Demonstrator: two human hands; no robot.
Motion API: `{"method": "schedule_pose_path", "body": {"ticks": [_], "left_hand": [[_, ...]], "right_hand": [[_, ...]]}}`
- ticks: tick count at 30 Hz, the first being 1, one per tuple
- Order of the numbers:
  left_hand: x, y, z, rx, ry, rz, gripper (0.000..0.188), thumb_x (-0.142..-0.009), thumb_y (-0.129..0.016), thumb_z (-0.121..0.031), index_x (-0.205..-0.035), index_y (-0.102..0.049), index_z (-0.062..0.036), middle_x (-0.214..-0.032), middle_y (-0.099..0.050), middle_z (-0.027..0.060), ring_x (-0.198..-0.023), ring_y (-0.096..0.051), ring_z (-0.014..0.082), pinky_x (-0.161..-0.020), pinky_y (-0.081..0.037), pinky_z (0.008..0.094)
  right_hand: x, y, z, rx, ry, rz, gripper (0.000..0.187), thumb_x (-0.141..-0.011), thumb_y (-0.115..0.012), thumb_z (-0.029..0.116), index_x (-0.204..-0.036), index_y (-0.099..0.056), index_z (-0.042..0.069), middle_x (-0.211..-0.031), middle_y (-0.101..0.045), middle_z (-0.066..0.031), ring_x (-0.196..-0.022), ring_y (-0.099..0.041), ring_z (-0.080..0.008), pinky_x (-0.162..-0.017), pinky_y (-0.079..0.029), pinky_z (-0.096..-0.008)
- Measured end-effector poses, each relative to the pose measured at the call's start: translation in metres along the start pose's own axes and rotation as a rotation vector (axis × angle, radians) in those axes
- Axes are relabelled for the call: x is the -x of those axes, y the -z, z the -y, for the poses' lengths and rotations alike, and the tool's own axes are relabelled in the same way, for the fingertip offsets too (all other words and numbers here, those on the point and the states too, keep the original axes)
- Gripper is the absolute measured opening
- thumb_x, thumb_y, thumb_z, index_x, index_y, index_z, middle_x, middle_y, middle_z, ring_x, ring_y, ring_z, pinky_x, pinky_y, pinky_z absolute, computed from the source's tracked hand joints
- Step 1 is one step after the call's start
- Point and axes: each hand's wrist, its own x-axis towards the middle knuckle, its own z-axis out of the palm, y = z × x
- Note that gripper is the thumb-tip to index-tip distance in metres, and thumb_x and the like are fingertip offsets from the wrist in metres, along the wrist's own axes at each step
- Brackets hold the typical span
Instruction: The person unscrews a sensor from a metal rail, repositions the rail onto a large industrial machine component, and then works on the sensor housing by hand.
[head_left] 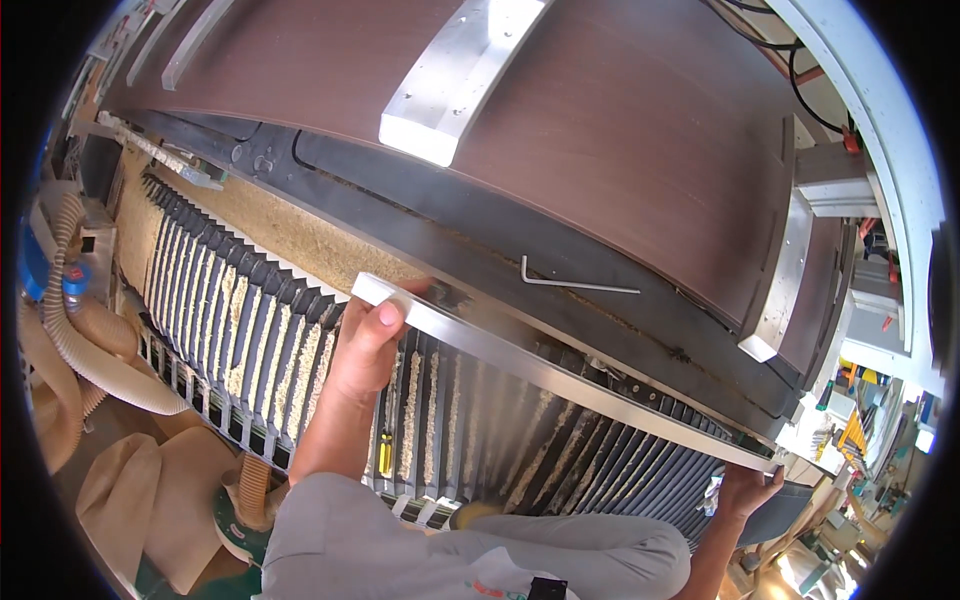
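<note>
My left hand grips one end of a long, straight silver metal bar, thumb on top. At the bar's far right end, my right hand has its fingers closed around it. The bar slants from left down to the right, in front of a dark machine ledge and over a ribbed black bellows cover. On the ledge, beyond the bar, lies an L-shaped hex key. A small yellow-handled screwdriver rests on the bellows beside my left forearm.
Sawdust fills many of the bellows' folds. Behind the ledge stretches a brown machine bed with silver metal blocks on it. Ribbed hoses and a beige bag stand at the left. My bent leg is below the bar.
</note>
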Motion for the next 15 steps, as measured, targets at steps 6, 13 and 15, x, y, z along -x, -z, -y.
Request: {"method": "schedule_pose_path", "body": {"ticks": [6, 13, 15], "left_hand": [[0.003, -0.011, -0.006, -0.012, 0.003, 0.001, 0.104, -0.067, -0.084, -0.062, -0.130, -0.057, 0.0159, -0.117, -0.067, 0.0215, -0.110, -0.065, 0.0263, -0.100, -0.048, 0.0381], [0.001, -0.011, -0.002, -0.063, -0.049, -0.023, 0.102, -0.066, -0.080, -0.063, -0.130, -0.061, 0.0134, -0.116, -0.069, 0.0217, -0.109, -0.065, 0.0273, -0.100, -0.048, 0.0401], [0.001, -0.014, -0.003, -0.072, -0.069, -0.031, 0.102, -0.066, -0.080, -0.063, -0.130, -0.060, 0.0139, -0.117, -0.068, 0.0221, -0.110, -0.065, 0.0276, -0.100, -0.048, 0.0400]], "right_hand": [[0.004, -0.012, -0.004, 0.003, 0.025, 0.056, 0.075, -0.090, -0.062, 0.059, -0.143, -0.053, 0.007, -0.137, -0.063, -0.0146, -0.127, -0.059, -0.0324, -0.110, -0.045, -0.0472], [0.004, -0.009, -0.002, -0.021, 0.018, 0.088, 0.079, -0.090, -0.063, 0.059, -0.146, -0.049, 0.006, -0.139, -0.061, -0.0153, -0.130, -0.055, -0.0340, -0.119, -0.036, -0.0521], [0.006, -0.011, -0.003, -0.034, 0.034, 0.056, 0.078, -0.089, -0.063, 0.059, -0.145, -0.049, 0.006, -0.140, -0.060, -0.0149, -0.131, -0.055, -0.0336, -0.120, -0.034, -0.0522]]}}
